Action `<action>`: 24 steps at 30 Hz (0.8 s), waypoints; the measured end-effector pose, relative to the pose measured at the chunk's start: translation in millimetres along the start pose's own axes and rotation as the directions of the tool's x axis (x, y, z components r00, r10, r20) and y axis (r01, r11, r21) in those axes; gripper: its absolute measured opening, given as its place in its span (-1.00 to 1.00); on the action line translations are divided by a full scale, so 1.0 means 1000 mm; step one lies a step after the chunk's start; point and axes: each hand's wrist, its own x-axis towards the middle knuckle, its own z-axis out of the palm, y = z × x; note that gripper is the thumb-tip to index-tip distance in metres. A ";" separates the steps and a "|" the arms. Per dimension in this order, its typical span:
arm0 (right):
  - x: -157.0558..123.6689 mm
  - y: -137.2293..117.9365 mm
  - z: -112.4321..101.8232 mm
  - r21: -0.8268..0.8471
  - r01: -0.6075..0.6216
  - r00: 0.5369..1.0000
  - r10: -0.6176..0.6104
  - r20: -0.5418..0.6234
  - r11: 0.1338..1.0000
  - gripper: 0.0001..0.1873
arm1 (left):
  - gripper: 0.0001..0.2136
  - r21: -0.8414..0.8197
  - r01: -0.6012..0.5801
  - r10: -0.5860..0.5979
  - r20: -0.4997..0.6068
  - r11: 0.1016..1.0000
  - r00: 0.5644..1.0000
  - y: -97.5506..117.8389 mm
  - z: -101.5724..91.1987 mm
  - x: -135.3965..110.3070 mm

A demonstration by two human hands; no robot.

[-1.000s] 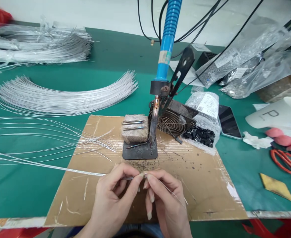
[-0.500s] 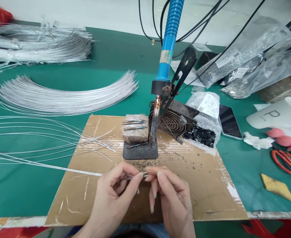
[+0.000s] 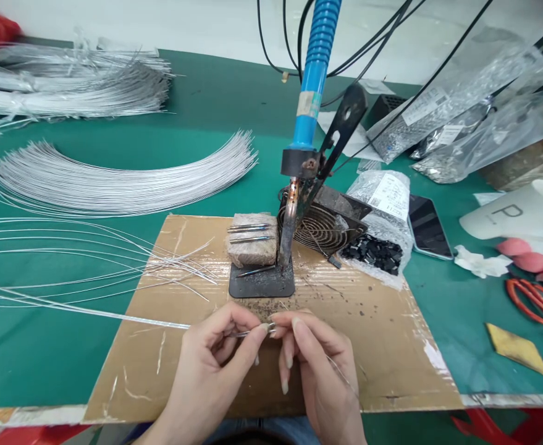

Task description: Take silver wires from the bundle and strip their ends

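"In the head view, where were the wires [image 3: 155,322]?"

"In the left hand [image 3: 220,364], just above the cardboard [image 3: 146,358] at the bench's [image 3: 44,364] near edge. Its thumb and forefinger were pinched together on them."

"Which way did they run?"

"Long axis nearly level, from the bench's left edge through that hand. Their tips pointed right, at the right hand [image 3: 322,364], whose fingertips were just beside them. The left was nearer, being on them."

"And the right hand's grip?"

"A thin strand [image 3: 342,374] lay across it. Thumb and forefinger tips stood apart, but I couldn't tell whether other fingers clamped anything."

"The surface?"

"Brown, scuffed, with dark specks before the stand [image 3: 262,287]. The iron [image 3: 311,105] rose behind that. Loose wires [image 3: 201,272] overlapped the cardboard's left edge; a bundle [image 3: 136,185] lay beyond, towards the bench's far left corner."

"The room?"

"A pale wall [image 3: 206,31] behind the bench's far edge; scissors [image 3: 530,303] near its right edge."
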 end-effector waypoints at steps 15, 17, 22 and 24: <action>-0.003 -0.004 0.008 -0.016 -0.088 0.994 0.087 -0.059 0.996 -0.80 | -0.85 0.104 -0.093 0.101 -0.080 0.990 0.992 -0.009 0.002 -0.002; -0.002 -0.005 0.010 -0.006 -0.096 0.994 0.096 -0.058 0.995 -0.80 | -0.87 0.132 -0.107 0.119 -0.092 0.985 0.989 -0.011 0.002 -0.003; -0.002 -0.006 0.010 0.039 -0.120 0.991 0.122 -0.052 0.992 -0.78 | -0.88 0.158 -0.189 0.204 -0.084 0.969 0.975 -0.012 0.000 -0.003; -0.003 -0.006 0.010 0.056 -0.125 0.991 0.127 -0.043 0.991 -0.78 | -0.87 0.154 -0.214 0.228 -0.077 0.965 0.971 -0.013 -0.001 -0.003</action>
